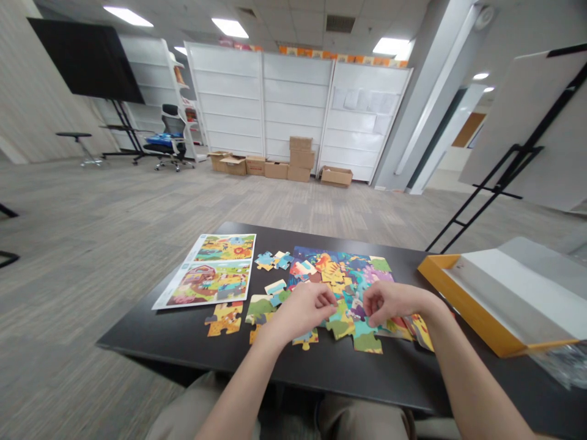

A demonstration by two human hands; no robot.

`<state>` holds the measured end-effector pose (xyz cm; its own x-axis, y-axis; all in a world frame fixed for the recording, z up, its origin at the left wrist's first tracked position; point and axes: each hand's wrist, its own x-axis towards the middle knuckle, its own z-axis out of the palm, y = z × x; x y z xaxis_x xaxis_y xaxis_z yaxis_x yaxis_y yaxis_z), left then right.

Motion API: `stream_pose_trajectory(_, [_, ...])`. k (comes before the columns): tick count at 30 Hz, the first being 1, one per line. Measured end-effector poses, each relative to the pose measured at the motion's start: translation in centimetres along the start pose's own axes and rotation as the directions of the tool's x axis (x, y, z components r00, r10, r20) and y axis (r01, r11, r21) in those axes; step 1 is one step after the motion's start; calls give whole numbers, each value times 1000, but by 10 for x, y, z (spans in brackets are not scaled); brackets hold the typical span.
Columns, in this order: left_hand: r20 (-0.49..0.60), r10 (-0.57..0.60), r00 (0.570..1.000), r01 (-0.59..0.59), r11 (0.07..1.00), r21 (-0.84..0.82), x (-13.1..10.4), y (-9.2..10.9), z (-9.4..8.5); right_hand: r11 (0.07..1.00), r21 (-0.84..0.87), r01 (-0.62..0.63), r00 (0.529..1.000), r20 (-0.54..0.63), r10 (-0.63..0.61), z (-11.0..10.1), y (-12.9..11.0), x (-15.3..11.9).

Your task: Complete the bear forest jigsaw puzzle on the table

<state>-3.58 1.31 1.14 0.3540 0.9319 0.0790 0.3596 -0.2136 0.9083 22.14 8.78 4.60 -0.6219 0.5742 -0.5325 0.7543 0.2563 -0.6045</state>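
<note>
Both hands are over jigsaw pieces on a black table. My left hand has its fingers curled together at the left edge of a green and teal group of pieces; what they hold, if anything, is hidden. Just right of that group, my right hand is closed with fingertips pressed together, their contents too small to make out. Behind the hands lies a colourful picture sheet with loose yellow pieces on top. More pieces lie to the left, below a printed reference sheet.
An open yellow and white box stands at the table's right, with crumpled clear plastic beside it. Blue pieces lie beside the reference sheet. The black table has its front edge near my knees. Cardboard boxes stand far back.
</note>
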Motion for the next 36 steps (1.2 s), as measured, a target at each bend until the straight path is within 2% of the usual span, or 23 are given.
stream_pose_trajectory(3, [10,35,999,-36,969,245,1,3,3,1000,-4,-6,1000,8,6,-1,1,0])
stream_pose_trajectory(5, [16,78,997,-78,916,394,1,6,-3,1000,-1,-6,1000,9,6,-1,3,0])
stream_pose_trajectory(8, [-17,89,996,-70,871,487,-2,5,-25,1000,4,-10,1000,5,10,-1,6,1])
stream_pose_trajectory(11, [-184,6,983,96,836,540,-11,-5,-57,999,1,-44,999,-29,44,-1,7,0])
stream_pose_trajectory(12, [-209,-8,978,123,828,547,-15,-10,-66,998,-1,-56,997,-44,56,-1,6,-1])
stream_pose_trajectory(14, [-234,-23,972,151,824,547,-24,-18,-81,998,-7,-67,995,-76,67,0,3,-1])
stream_pose_trajectory(16, [-210,-33,977,149,811,566,-32,-24,-88,998,-19,-60,992,-114,57,0,-1,-2])
stream_pose_trajectory(22, [-142,-103,985,168,781,602,-39,-22,-86,998,-59,-17,973,-231,2,2,-8,1])
stream_pose_trajectory(26, [-149,-84,985,157,789,594,-39,-20,-84,997,-77,27,956,-289,-48,2,-3,4])
stream_pose_trajectory(32, [-178,42,983,78,787,612,-39,-16,-81,994,-87,64,919,-383,-93,-1,5,11])
stream_pose_trajectory(36, [-166,181,969,-39,781,623,-34,-12,-70,985,-7,173,881,-445,-158,2,-7,11])
